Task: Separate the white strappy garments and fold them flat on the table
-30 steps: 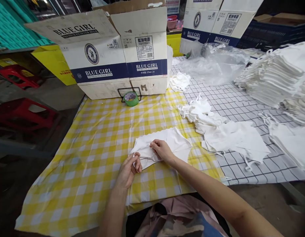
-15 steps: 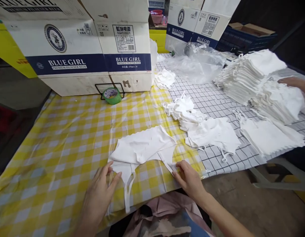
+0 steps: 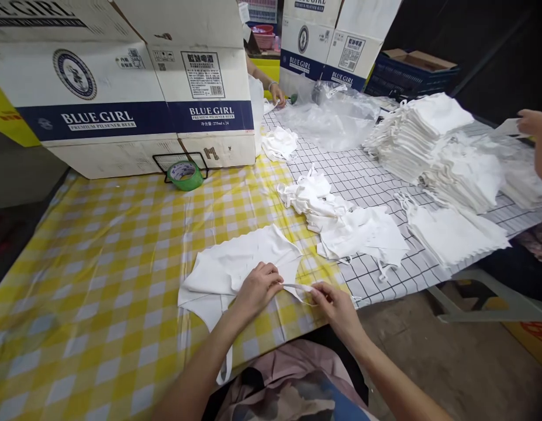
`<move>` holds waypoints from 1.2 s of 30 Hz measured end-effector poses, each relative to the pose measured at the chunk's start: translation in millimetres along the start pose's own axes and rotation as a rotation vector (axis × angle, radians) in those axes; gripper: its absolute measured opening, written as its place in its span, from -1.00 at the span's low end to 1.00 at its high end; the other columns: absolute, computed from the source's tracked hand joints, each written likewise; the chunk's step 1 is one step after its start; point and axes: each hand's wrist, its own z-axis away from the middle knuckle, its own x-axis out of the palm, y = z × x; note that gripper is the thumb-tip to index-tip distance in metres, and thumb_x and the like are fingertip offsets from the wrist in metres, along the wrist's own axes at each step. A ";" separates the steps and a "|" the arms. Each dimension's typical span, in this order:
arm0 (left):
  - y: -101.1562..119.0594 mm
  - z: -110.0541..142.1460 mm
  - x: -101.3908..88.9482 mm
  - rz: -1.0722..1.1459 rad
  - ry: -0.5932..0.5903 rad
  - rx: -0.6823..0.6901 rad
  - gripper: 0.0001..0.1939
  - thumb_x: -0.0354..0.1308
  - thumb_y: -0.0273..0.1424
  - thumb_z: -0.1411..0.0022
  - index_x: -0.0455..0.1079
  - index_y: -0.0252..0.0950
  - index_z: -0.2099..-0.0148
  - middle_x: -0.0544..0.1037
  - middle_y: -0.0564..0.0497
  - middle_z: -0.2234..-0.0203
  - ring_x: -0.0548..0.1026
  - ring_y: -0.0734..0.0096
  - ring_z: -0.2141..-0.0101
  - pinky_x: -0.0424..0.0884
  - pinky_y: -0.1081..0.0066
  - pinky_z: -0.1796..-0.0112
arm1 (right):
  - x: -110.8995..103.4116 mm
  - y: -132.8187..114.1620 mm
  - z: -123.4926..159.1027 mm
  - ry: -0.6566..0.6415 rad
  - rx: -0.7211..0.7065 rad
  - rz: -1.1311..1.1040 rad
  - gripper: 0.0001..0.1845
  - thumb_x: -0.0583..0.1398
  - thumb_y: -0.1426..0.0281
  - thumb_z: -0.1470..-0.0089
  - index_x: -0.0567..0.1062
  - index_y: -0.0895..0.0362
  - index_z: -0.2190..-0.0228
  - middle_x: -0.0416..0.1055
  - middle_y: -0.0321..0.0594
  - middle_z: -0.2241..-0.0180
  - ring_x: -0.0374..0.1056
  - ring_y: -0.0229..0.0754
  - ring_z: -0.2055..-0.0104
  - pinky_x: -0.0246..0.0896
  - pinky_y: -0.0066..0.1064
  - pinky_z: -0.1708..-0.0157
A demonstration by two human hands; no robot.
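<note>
A white strappy top point(image 3: 247, 251) lies on the yellow checked tablecloth point(image 3: 134, 251) in front of me, its straps towards my body. My left hand point(image 3: 258, 289) reaches across the garment and pinches one end of its right strap. Close by on the right, my right hand point(image 3: 334, 304) grips the same strap with thumb and fingers, so that a short length is stretched between both hands. The other strap hangs over the table's front edge, partly hidden by my left forearm. A crumpled row of white garments point(image 3: 358, 231) lies just beyond my right hand.
Stacked white tops point(image 3: 428, 134) and a flat one point(image 3: 457, 231) lie on the right. A large beer carton point(image 3: 134, 88) and green tape roll point(image 3: 185, 175) stand at the back left. Clear plastic bags point(image 3: 332, 114) lie behind. Co-workers' hands point(image 3: 277, 95) show at the back and right.
My left hand has let go of the garment's left side and moved right to the right strap. The right hand still holds there. A co-worker's hand has appeared behind the carton.
</note>
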 end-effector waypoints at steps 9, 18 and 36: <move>-4.9 -18.8 -6.7 0.255 0.043 -0.192 -0.81 0.03 -0.35 -0.13 0.41 -0.23 0.46 0.47 0.02 0.45 0.38 0.33 0.34 0.24 0.33 0.28 | -19.7 6.4 -30.2 0.108 0.114 -0.128 -0.82 0.13 0.29 0.03 0.44 0.15 0.41 0.40 -0.24 0.46 0.26 -0.22 0.45 0.14 -0.41 0.43; -6.9 -22.5 -8.5 0.262 0.012 -0.256 -0.81 0.02 -0.34 -0.11 0.39 -0.23 0.48 0.47 0.04 0.47 0.38 0.33 0.34 0.22 0.35 0.28 | -21.8 18.1 -31.2 -0.020 0.313 -0.556 -0.70 0.17 0.23 0.04 0.40 0.16 0.28 0.48 -0.14 0.33 0.18 -0.33 0.58 -0.04 -0.49 0.63; -90.9 52.3 -115.7 -0.148 0.261 -0.341 -0.64 -0.12 -0.34 -0.21 0.35 -0.16 0.00 0.39 -0.04 0.02 0.28 0.21 -0.03 0.13 0.16 -0.07 | -22.3 -44.3 -109.1 -0.063 -0.443 0.330 -0.74 0.03 0.48 -0.10 0.44 0.07 0.21 0.38 -0.18 0.16 0.35 -0.22 0.24 0.22 -0.38 0.26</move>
